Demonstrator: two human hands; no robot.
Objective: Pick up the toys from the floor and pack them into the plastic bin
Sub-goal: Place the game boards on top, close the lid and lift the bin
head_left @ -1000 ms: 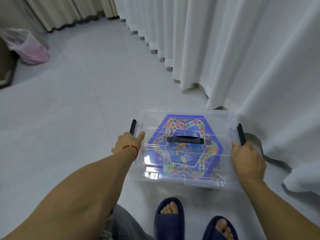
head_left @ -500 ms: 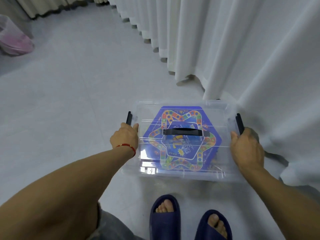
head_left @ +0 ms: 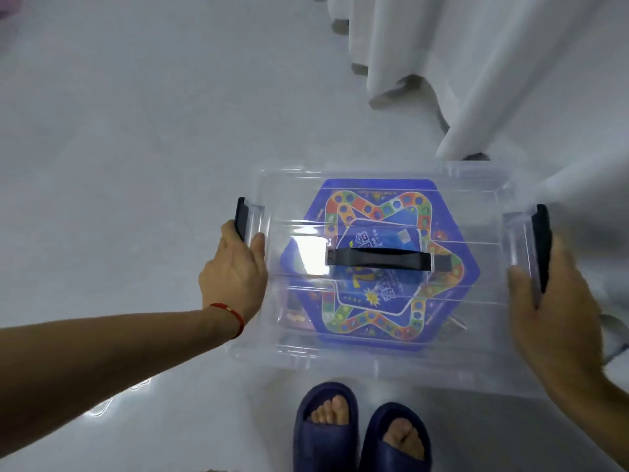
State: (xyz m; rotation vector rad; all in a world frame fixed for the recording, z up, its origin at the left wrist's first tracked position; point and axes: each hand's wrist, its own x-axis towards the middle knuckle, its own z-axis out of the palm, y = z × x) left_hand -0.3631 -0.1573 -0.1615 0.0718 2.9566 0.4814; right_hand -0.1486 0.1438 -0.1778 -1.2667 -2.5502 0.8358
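The clear plastic bin (head_left: 384, 361) stands on the floor in front of my feet with its lid on. Through the lid shows a blue hexagonal game board (head_left: 452, 277) with a coloured star track. A black carry handle (head_left: 377, 258) lies across the lid's middle. My left hand (head_left: 235, 277) grips the bin's left end, fingers at the black side latch (head_left: 241, 221). My right hand (head_left: 551, 318) holds the right end beside the other black latch (head_left: 542, 243).
White curtains (head_left: 493, 69) hang to the floor right behind the bin and to its right. Pale tiled floor (head_left: 119, 148) stretches to the left. My feet in dark blue slippers (head_left: 360, 434) stand just in front of the bin.
My view has tilted down and drawn closer over the bin. Both hands stay on the bin's ends; the pink bag at far left has left the view.
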